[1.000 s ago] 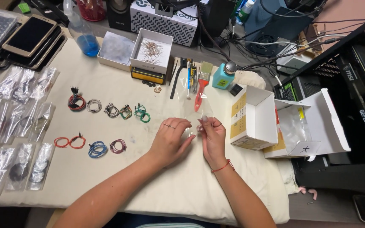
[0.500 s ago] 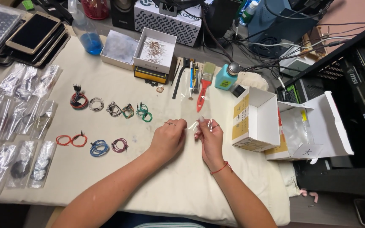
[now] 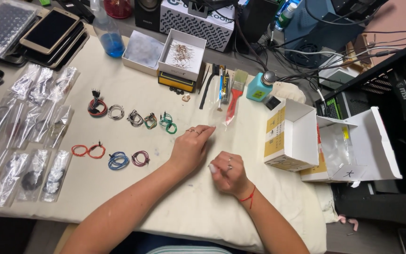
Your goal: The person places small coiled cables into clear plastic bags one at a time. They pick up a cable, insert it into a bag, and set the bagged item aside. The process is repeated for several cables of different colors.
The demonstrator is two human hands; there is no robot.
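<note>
A small clear plastic bag (image 3: 219,123) was pinched narrowly at its lower edge by the left hand (image 3: 191,148), just in front of the red-handled brush (image 3: 233,99) on the cloth-covered tabletop (image 3: 132,188). The right hand (image 3: 228,173) was curled into a loose fist nearby; whether anything was held in its grip could not be told. Coiled wires (image 3: 132,117) were laid to the left.
</note>
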